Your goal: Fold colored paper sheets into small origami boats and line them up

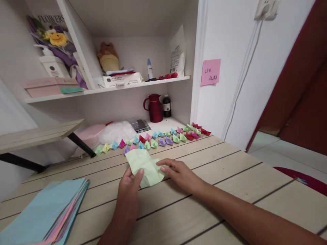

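A light green sheet of paper (144, 166), creased and partly folded, is held up just above the table between my two hands. My left hand (130, 183) grips its lower left edge, thumb on top and fingers behind. With thumb and index finger, my right hand (176, 172) pinches the right side, where a flap of the paper sticks out. Beyond the paper, small folded paper boats (162, 141) in many colours stand in rows along the back of the table.
A stack of coloured paper (43, 207) lies at the left on the slatted table (237, 190). At the back stand a dark red jug (155, 110) and a dark bottle (167, 106). A raised wooden shelf (41, 134) juts in at left. A pink note (210, 72) sticks to the wall.
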Demonstrator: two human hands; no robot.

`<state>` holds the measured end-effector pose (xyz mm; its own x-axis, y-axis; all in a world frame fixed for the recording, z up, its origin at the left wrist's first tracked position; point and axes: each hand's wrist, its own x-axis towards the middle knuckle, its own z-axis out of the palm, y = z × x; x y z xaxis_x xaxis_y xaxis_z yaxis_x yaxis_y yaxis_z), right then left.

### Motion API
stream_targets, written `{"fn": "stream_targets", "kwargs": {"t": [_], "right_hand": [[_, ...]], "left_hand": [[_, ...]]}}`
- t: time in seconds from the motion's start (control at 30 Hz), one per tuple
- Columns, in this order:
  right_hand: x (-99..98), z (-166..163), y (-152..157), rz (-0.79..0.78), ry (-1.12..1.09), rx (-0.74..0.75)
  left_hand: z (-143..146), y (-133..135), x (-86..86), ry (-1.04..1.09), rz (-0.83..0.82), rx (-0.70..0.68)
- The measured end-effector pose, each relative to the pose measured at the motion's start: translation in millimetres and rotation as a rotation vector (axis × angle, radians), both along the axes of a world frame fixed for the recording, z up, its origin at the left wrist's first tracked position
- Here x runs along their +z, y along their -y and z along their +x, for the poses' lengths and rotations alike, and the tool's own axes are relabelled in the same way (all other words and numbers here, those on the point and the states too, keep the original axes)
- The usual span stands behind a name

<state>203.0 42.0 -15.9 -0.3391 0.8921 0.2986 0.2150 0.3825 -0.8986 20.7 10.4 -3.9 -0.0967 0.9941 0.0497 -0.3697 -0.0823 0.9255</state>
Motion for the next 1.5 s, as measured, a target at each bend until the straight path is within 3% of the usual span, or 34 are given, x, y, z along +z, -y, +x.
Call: {"fn": "stream_targets", "kwargs": {"t": [0.07, 0.17, 0.3, 0.4, 0.57, 0.7, 0.8, 0.9, 0.97, 1.1, 1.2, 1.27, 1.43, 1.5], "right_hand": [[-1.3, -3.4, 2.4, -0.032, -0.041, 0.091], [-0.1, -4.5, 2.4, -0.078, -0.117, 0.083], [5.7, -3.4, 3.5, -0.252, -0.311, 0.101], [9.3, -4.9, 6.6, -0.354, -0.394, 0.159], [13.0, -7.4, 7.0, -0.463, -0.56, 0.141], [12.6, 3.8, -4.0, -0.359, -0.6, -0.023], [6.7, 20.7, -19.1, -0.278, -0.347, -0.218], [1.1, 37.2, -30.3, -0.092, -0.035, -0.291], [1.4, 43.2, -30.3, 0.036, 0.124, -0.196], [6.4, 39.2, -18.4, 0.188, 0.337, 0.163], [3.5, 30.0, -14.1, 0.286, 0.437, 0.191], [-0.4, 25.7, -15.6, 0.262, 0.452, 0.163], [-3.0, 23.3, -18.4, 0.062, 0.319, 0.037], [-2.6, 22.7, -17.6, 0.013, 0.282, -0.033]], "left_hand": [[4.9, 3.0, 1.7, -0.036, 0.002, -0.001], [9.5, 6.3, 0.4, -0.131, 0.013, 0.013], [7.8, 7.0, -4.2, -0.461, 0.133, 0.12], [0.8, 7.1, -6.0, -0.771, 0.39, 0.263], [-7.7, 16.6, -2.4, -1.309, 1.087, 0.342], [-2.9, 21.3, 1.3, -1.558, 1.272, 0.403], [-1.3, 14.5, -3.7, -1.658, 1.196, 0.403], [-4.3, 5.8, -13.1, -1.689, 1.083, 0.264], [-6.3, 3.0, -17.5, -1.67, 1.05, 0.19], [-6.4, 4.2, -17.2, -1.577, 1.031, 0.085], [-7.4, 4.2, -14.6, -1.465, 0.918, 0.01], [-10.8, 2.6, -13.3, -1.37, 0.796, 0.029], [-21.6, -2.2, -9.0, -1.136, 0.291, 0.128], [-24.2, -4.7, -9.4, -1.057, 0.176, 0.171]]}}
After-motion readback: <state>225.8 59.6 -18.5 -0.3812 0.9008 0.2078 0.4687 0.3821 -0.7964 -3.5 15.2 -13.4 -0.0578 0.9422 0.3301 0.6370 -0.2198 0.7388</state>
